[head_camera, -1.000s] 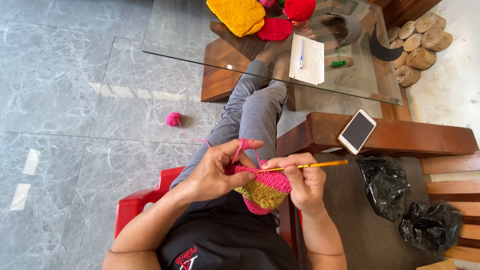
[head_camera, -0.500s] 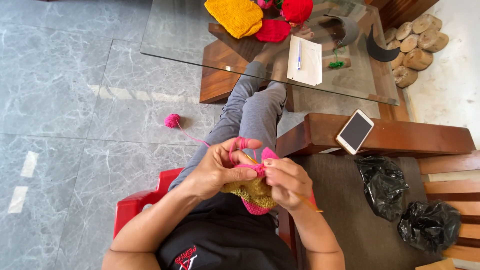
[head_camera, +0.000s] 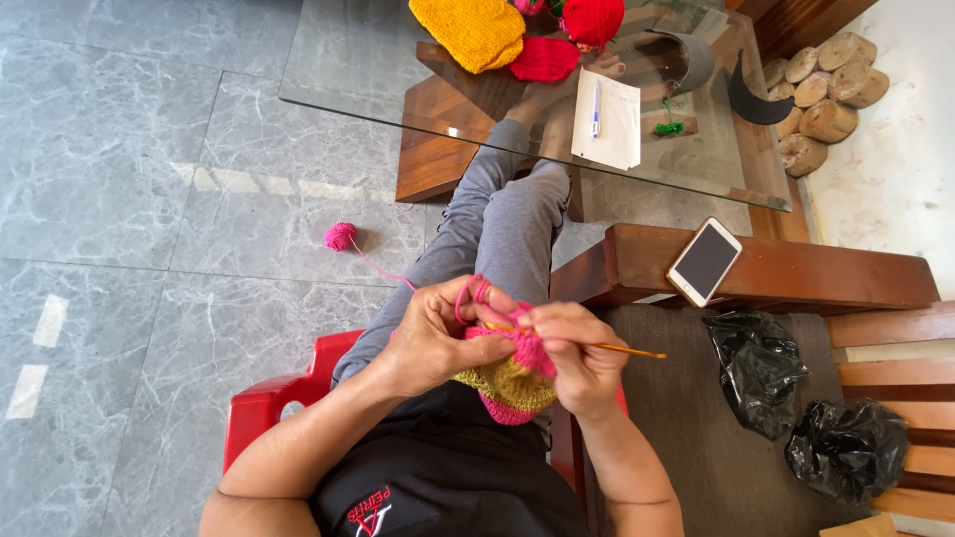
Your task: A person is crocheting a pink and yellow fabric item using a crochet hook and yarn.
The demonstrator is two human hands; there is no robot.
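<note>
Crocheting: left hand (head_camera: 433,333) pinches pink-and-yellow crochet piece (head_camera: 507,383), yarn looped over a finger.
Hook: right hand (head_camera: 577,363) clamped on thin crochet hook (head_camera: 622,349).
Handling: soft, light, floppy; likely best held near working edge.

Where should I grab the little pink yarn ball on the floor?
Probably pinch the pink yarn ball around its round middle, coming straight down from above. It lies alone on the grey floor, and its strand trails off toward the left hand, so stay off that side.
</note>
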